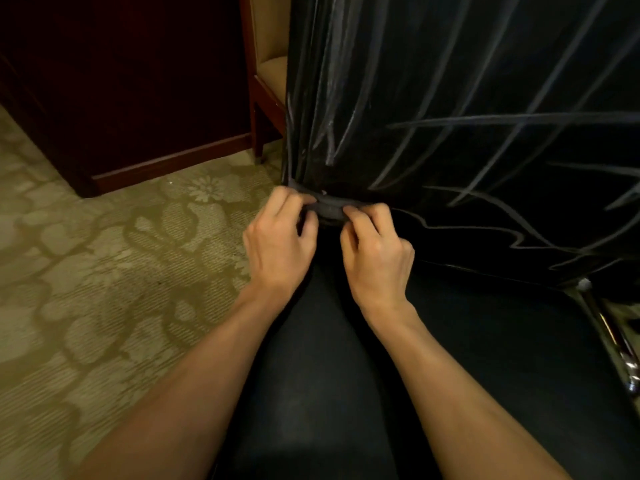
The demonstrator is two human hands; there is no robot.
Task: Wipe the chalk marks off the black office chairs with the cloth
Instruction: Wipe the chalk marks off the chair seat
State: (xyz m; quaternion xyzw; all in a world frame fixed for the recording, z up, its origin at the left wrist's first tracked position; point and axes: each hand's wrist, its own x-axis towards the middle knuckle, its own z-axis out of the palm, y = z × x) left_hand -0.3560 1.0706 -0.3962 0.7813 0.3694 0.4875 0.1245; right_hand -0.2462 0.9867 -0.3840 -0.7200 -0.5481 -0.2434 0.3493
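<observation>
Head view, facing down, close range

Both forearms were bare from wrist to frame edge, with no sleeves, watch, bracelet or gloves on them. The bare left hand [277,244] and the bare right hand [377,258] carried no rings on the fingers [291,202] that showed. The nails, where visible, were short and unpainted. Dark trousers [311,375] covered the legs below.

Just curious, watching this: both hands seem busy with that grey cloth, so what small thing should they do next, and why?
Probably press the cloth against the chair back and rub upward. Both the left hand and right hand pinch it bunched at the back's base, and chalk marks streak the surface above.
</observation>
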